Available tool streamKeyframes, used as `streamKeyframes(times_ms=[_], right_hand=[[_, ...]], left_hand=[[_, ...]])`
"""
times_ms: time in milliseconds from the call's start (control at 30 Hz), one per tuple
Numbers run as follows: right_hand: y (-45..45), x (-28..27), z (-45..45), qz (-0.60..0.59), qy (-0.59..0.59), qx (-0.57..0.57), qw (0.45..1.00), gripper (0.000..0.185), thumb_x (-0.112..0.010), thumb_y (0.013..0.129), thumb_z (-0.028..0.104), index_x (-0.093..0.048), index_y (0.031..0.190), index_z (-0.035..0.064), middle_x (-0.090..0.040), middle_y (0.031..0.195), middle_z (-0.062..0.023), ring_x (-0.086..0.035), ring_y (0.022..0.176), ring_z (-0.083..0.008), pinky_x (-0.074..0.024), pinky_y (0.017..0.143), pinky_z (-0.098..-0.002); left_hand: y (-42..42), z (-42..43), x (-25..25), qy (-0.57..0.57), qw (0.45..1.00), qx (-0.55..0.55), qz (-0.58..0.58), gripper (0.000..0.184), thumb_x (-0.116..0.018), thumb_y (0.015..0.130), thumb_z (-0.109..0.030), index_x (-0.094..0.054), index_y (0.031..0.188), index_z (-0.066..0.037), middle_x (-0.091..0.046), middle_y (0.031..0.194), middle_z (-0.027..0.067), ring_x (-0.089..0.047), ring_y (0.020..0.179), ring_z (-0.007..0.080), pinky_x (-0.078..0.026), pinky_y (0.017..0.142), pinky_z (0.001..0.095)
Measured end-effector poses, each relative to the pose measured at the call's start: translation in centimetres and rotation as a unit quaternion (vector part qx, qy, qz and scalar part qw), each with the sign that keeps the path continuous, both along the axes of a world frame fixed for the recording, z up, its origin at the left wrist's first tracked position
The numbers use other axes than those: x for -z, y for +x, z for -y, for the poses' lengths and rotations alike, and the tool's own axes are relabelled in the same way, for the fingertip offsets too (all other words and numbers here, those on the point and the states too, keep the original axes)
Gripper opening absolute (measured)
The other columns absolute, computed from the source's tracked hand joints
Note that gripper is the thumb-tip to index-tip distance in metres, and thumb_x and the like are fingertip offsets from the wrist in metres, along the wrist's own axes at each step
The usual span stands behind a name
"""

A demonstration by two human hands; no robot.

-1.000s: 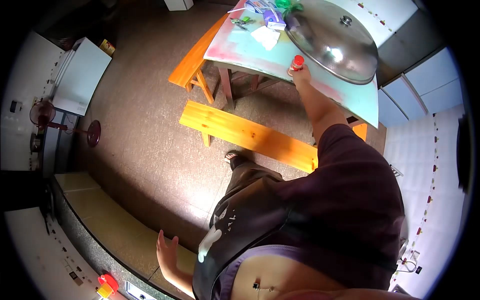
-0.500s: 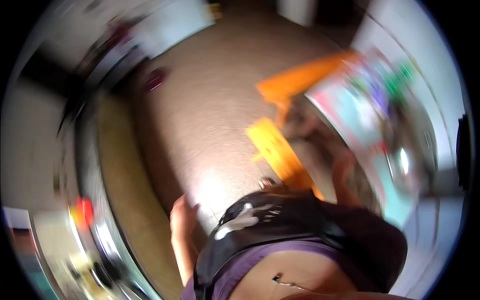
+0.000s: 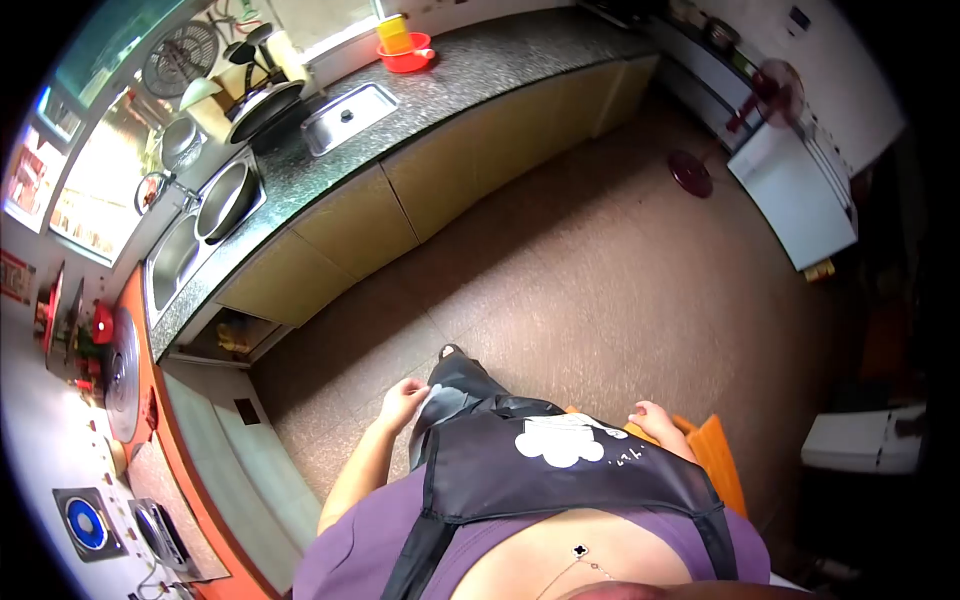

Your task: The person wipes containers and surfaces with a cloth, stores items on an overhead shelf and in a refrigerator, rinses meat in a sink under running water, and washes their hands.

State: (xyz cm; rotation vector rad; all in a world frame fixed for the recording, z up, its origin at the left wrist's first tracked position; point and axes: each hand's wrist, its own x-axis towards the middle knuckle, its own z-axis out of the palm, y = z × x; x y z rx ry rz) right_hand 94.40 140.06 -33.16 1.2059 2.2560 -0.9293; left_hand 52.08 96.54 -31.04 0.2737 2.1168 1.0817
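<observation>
Through the head camera, my only view, I look down on the person's dark apron (image 3: pixel 640 490), with its white print, worn over a purple top (image 3: pixel 365 540). The left hand (image 3: pixel 404 402) hangs at the person's side, released, with its fingers loosely bent; their tips are just beside the lower part of the apron, and I can't make out whether they touch it. The right hand (image 3: pixel 655 418) shows at the other side of the apron, fingers bent and partly turned from me, so I can't tell whether it is clenched or loose. An orange bench (image 3: pixel 718 465) stands close by it, partly hidden behind the hand and the apron; I can't judge whether hand and wood meet.

Ahead, across the brown floor (image 3: pixel 590 280), I see a speckled counter (image 3: pixel 460 72), well apart from both hands. It carries a red basin (image 3: pixel 405 62) with a yellow container (image 3: pixel 394 34) in it. Farther left, a dark pan (image 3: pixel 228 200) sits tilted at the sink (image 3: pixel 172 275). A maroon fan (image 3: pixel 690 174) stands at the far right.
</observation>
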Motion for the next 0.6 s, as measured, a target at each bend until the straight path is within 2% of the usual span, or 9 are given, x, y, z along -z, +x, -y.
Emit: streamKeyframes(times_ms=[67,133,200,267,333,400,467,533,600], right_hand=[[-6.0,-0.5,-3.0,0.022,0.012,-0.010,1.000,0.059,-0.077,0.080,0.034,-0.061,0.127,0.0030,-0.067,0.118,-0.0185,-0.064,0.109,-0.0321,-0.0511,0.093,-0.0412],[-13.3,-0.3,-5.1,0.020,0.024,-0.062,0.998,0.057,-0.076,0.081,0.033,-0.060,0.128,0.0040,-0.067,0.119,-0.0184,-0.063,0.112,-0.0322,-0.0507,0.095,-0.0409],[-21.9,-0.5,-5.6,0.013,0.035,-0.085,0.996,0.054,-0.074,0.083,0.032,-0.060,0.128,0.0045,-0.066,0.119,-0.0190,-0.063,0.113,-0.0321,-0.0503,0.096,-0.0409],[-29.0,-0.1,-5.3,-0.067,0.016,-0.094,0.993,0.053,-0.072,0.085,0.033,-0.060,0.128,0.0039,-0.066,0.120,-0.0176,-0.064,0.113,-0.0292,-0.0510,0.095,-0.0390],[-36.4,-1.5,-4.2,-0.098,-0.032,-0.100,0.990,0.052,-0.071,0.087,0.034,-0.060,0.129,0.0057,-0.067,0.120,-0.0162,-0.064,0.112,-0.0270,-0.0509,0.095,-0.0381],[-42.6,-2.2,-3.8,-0.133,-0.086,-0.108,0.981,0.048,-0.072,0.085,0.029,-0.063,0.124,0.0031,-0.069,0.114,-0.0166,-0.066,0.106,-0.0272,-0.0521,0.092,-0.0374],[-48.1,-2.5,-4.8,-0.133,-0.114,-0.150,0.973,0.050,-0.072,0.084,0.027,-0.062,0.126,0.0021,-0.068,0.116,-0.0181,-0.065,0.110,-0.0279,-0.0512,0.095,-0.0377],[-54.4,-4.5,-6.2,-0.116,-0.058,-0.211,0.969,0.054,-0.072,0.081,0.027,-0.062,0.126,0.0000,-0.064,0.124,-0.0222,-0.061,0.119,-0.0313,-0.0479,0.102,-0.0384],[-60.8,-3.4,-9.2,-0.176,-0.079,-0.182,0.964,0.053,-0.074,0.081,0.024,-0.062,0.126,-0.0003,-0.064,0.126,-0.0189,-0.060,0.119,-0.0286,-0.0480,0.102,-0.0394]], left_hand=[[-3.4,2.3,2.2,-0.051,0.993,-0.104,-0.006,0.022,-0.072,0.085,-0.024,-0.066,0.091,-0.004,-0.068,0.082,0.0045,-0.061,0.077,0.0137,-0.050,0.072,0.0298],[-7.1,5.6,6.8,-0.136,0.983,-0.123,-0.032,0.016,-0.071,0.087,-0.020,-0.064,0.090,-0.007,-0.067,0.087,0.0037,-0.061,0.082,0.0124,-0.051,0.073,0.0303],[-9.7,9.0,10.6,-0.228,0.961,-0.138,-0.077,0.031,-0.071,0.083,-0.029,-0.067,0.098,-0.002,-0.070,0.088,0.0120,-0.065,0.081,0.0220,-0.052,0.077,0.0359],[-13.7,14.4,16.1,-0.327,0.942,-0.013,0.069,0.041,-0.069,0.084,-0.033,-0.068,0.110,-0.001,-0.070,0.091,0.0133,-0.067,0.083,0.0253,-0.053,0.074,0.0406],[-15.3,14.0,11.1,-0.368,0.881,-0.142,0.261,0.048,-0.068,0.086,-0.036,-0.066,0.120,-0.001,-0.070,0.092,0.0136,-0.067,0.079,0.0276,-0.052,0.067,0.0432],[-18.2,15.3,13.1,-0.346,0.886,-0.172,0.256,0.046,-0.068,0.087,-0.036,-0.066,0.118,-0.002,-0.070,0.090,0.0123,-0.066,0.074,0.0265,-0.052,0.063,0.0423],[-21.1,16.5,13.7,-0.332,0.886,-0.207,0.247,0.043,-0.068,0.088,-0.036,-0.067,0.115,-0.003,-0.069,0.088,0.0110,-0.065,0.069,0.0255,-0.051,0.059,0.0414],[-23.8,15.1,13.4,-0.148,0.924,-0.320,0.148,0.036,-0.069,0.088,-0.034,-0.068,0.110,-0.005,-0.067,0.083,0.0087,-0.062,0.064,0.0206,-0.049,0.057,0.0365],[-26.9,11.7,11.5,-0.118,0.910,-0.362,0.161,0.031,-0.069,0.088,-0.031,-0.067,0.106,-0.005,-0.065,0.080,0.0064,-0.062,0.066,0.0172,-0.048,0.056,0.0328]])
